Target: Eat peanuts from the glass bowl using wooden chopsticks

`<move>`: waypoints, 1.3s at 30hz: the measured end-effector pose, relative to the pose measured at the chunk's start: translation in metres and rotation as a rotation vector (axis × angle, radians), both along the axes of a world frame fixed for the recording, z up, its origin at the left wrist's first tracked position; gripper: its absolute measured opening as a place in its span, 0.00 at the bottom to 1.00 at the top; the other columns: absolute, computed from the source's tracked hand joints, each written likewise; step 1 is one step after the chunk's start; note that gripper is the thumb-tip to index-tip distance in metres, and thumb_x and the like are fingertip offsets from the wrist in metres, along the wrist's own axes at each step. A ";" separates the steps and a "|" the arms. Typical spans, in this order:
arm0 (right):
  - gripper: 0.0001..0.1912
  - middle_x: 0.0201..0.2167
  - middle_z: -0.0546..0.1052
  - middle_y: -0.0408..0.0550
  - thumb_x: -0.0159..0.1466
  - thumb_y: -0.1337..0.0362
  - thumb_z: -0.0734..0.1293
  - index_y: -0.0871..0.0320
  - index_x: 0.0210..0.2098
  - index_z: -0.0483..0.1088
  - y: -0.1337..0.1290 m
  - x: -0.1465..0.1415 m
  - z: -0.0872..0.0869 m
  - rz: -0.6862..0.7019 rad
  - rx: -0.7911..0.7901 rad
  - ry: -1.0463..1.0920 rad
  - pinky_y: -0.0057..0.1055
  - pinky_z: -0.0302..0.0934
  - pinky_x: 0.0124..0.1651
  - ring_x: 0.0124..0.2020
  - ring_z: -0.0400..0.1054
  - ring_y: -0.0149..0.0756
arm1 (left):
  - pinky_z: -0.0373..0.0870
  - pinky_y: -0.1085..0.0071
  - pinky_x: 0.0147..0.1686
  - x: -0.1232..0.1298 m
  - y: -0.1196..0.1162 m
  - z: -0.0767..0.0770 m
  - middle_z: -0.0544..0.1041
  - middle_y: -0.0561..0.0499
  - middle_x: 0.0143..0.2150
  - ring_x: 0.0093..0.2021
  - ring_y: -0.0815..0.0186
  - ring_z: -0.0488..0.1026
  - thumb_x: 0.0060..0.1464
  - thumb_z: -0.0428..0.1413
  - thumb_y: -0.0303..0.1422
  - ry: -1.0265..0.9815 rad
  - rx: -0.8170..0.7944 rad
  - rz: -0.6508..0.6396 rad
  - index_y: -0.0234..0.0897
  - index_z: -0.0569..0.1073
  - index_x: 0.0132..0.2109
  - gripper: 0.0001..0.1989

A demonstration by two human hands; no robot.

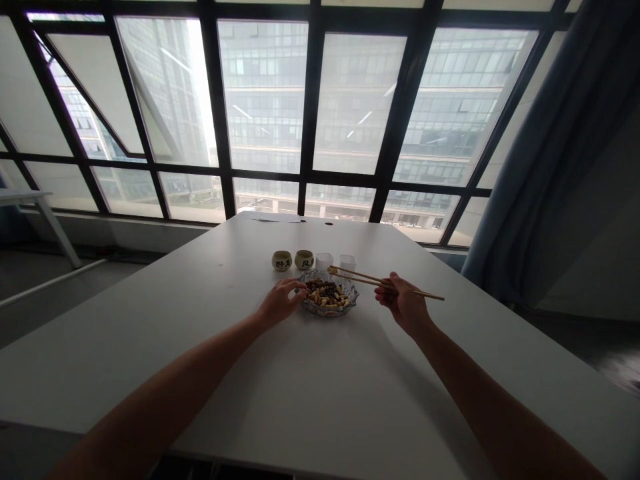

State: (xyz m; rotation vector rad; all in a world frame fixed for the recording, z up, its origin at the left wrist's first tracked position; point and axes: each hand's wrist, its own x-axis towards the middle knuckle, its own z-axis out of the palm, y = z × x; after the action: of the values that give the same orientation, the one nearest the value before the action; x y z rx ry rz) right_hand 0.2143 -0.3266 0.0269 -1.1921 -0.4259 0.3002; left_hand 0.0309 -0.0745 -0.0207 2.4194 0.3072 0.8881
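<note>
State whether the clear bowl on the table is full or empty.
Not empty: the clear bowl holds a mix of pale and dark pieces, seen spread across its inside. How deep they go, I cannot tell.

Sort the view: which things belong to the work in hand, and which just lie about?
In the work:
wooden chopsticks, in right hand
glass bowl of mixed nuts, left hand at its rim
probably ceramic cups, clear cups

Lying about:
papers
blue curtain
</note>
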 end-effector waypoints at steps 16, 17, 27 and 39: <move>0.27 0.20 0.79 0.50 0.54 0.38 0.73 0.59 0.30 0.74 0.021 0.024 -0.008 0.034 -0.051 -0.271 0.32 0.68 0.21 0.18 0.73 0.38 | 0.75 0.62 0.46 0.047 0.038 -0.003 0.80 0.43 0.49 0.46 0.58 0.78 0.49 0.58 0.31 -0.008 -0.380 -0.059 0.36 0.72 0.50 0.18; 0.27 0.19 0.78 0.50 0.55 0.38 0.73 0.59 0.30 0.74 0.022 0.028 -0.012 0.036 -0.038 -0.244 0.32 0.67 0.21 0.18 0.73 0.38 | 0.75 0.61 0.46 0.049 0.042 -0.006 0.80 0.43 0.48 0.47 0.57 0.78 0.50 0.58 0.32 -0.003 -0.400 -0.081 0.37 0.72 0.50 0.18; 0.29 0.20 0.78 0.51 0.54 0.37 0.73 0.59 0.30 0.73 0.003 0.026 -0.021 0.042 -0.049 -0.164 0.33 0.67 0.21 0.18 0.72 0.38 | 0.74 0.59 0.49 0.043 0.041 -0.016 0.80 0.43 0.47 0.49 0.57 0.77 0.53 0.55 0.36 -0.010 -0.472 -0.131 0.35 0.70 0.51 0.19; 0.22 0.24 0.79 0.49 0.65 0.42 0.66 0.54 0.31 0.76 -0.018 0.005 0.006 0.050 -0.416 -0.993 0.32 0.68 0.29 0.23 0.71 0.35 | 0.74 0.59 0.48 0.040 0.038 -0.012 0.81 0.45 0.45 0.47 0.57 0.79 0.54 0.55 0.39 -0.011 -0.423 -0.109 0.36 0.71 0.50 0.18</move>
State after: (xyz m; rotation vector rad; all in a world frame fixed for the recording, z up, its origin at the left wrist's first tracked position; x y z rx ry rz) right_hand 0.2189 -0.3445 0.0334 -1.6997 -1.2996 -0.2061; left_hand 0.0706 -0.0366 -0.0322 2.0197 0.3192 0.7058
